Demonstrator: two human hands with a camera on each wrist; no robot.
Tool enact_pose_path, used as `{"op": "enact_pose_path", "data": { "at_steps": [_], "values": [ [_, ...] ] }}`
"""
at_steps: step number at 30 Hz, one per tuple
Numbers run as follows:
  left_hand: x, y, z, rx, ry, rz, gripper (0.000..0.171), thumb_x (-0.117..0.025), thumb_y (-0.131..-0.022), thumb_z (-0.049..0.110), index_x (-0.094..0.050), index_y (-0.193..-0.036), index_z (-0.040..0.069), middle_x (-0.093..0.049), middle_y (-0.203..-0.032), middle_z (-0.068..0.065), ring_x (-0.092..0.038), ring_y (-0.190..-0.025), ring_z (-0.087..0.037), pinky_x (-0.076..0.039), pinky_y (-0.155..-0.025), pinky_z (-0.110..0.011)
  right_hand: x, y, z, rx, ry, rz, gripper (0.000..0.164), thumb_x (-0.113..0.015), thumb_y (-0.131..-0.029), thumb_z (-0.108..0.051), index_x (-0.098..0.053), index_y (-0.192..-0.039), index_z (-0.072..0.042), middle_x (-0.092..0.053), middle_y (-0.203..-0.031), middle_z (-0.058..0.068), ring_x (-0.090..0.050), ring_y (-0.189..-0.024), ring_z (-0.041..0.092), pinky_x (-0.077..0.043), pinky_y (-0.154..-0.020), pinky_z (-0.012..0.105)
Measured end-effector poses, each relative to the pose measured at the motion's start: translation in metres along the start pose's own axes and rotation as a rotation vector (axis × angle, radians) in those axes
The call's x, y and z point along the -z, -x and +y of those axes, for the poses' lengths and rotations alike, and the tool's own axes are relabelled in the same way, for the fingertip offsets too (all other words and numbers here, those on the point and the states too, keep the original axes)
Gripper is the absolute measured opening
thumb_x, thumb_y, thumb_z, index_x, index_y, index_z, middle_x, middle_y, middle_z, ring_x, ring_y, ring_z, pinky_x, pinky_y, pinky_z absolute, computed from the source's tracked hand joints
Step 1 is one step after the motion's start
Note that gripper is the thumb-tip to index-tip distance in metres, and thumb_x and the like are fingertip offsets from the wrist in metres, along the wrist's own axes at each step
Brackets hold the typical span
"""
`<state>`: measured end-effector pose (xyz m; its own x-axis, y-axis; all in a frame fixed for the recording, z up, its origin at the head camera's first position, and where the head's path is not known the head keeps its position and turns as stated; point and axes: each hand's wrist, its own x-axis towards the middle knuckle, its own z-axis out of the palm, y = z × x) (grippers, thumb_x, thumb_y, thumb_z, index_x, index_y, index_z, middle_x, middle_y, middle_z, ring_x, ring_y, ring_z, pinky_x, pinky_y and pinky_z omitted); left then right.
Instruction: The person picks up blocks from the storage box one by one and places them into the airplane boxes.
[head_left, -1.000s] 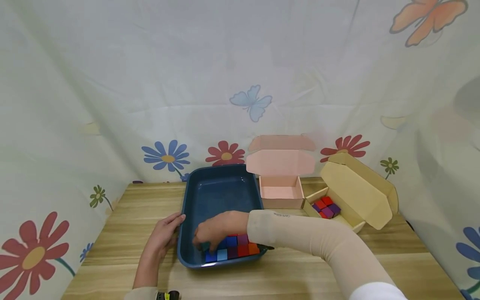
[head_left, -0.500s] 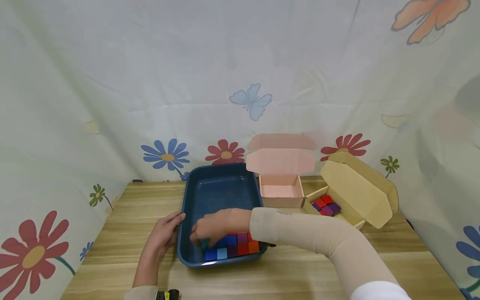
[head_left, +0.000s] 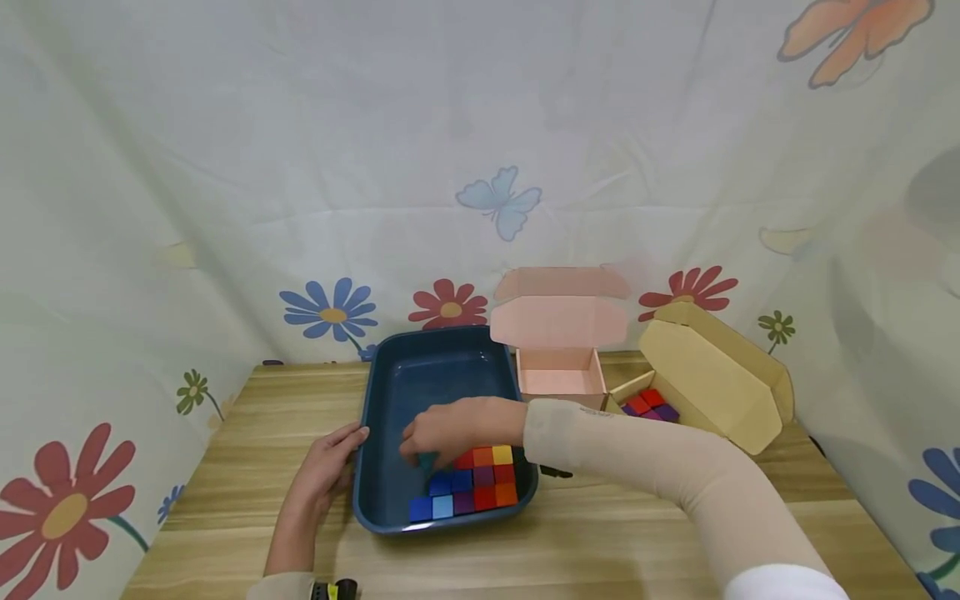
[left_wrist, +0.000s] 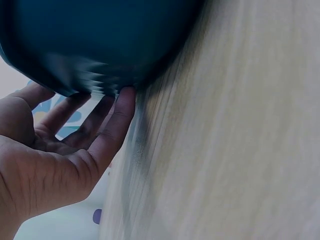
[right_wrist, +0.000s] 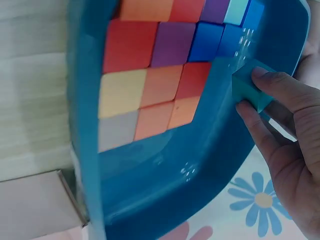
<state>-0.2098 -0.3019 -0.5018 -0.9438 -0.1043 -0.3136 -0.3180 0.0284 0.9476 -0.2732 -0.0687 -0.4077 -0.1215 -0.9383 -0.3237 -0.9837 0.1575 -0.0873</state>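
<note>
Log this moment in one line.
left hand: touching blue tray | right hand: pinching teal block | other blocks: in tray | pink box: open

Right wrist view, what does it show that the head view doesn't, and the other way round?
Only the right wrist view shows the grey cube and two orange cubes in its row; in the head view, the right hand and sleeve hide them. Only the head view shows the tan box with red and purple cubes, and the blue butterfly. Both show the blue tray, the teal cube held in the right hand, and the yellow cube.
</note>
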Motion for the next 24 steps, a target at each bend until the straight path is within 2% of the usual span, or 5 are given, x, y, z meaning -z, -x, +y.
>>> {"op": "enact_pose_path", "data": {
  "at_steps": [18,24],
  "values": [
    [0.001,-0.001,-0.002,-0.007,-0.008,-0.017,0.066,-0.06,-0.104,0.034,-0.037,-0.155,-0.002,-0.045,-0.15,-0.028,-0.063,-0.111,-0.019,-0.059,-0.088,-0.043,-0.004,0.045,0.024,-0.103,-0.008,0.031,0.033,-0.075,-0.095,-0.025,-0.069,-0.127,-0.019,-0.067,-0.122,-0.003,-0.063,-0.101,0.007,-0.053,-0.082,0.013],
    [0.001,-0.001,0.0,-0.005,-0.022,-0.014,0.068,-0.062,-0.103,0.036,-0.038,-0.154,-0.001,-0.044,-0.151,-0.027,-0.061,-0.114,-0.02,-0.058,-0.089,-0.042,-0.005,0.071,0.032,-0.137,-0.024,0.023,0.033,-0.075,-0.094,-0.024,-0.068,-0.125,-0.015,-0.066,-0.117,0.0,-0.062,-0.099,0.01,-0.051,-0.08,0.012]
  ]
}}
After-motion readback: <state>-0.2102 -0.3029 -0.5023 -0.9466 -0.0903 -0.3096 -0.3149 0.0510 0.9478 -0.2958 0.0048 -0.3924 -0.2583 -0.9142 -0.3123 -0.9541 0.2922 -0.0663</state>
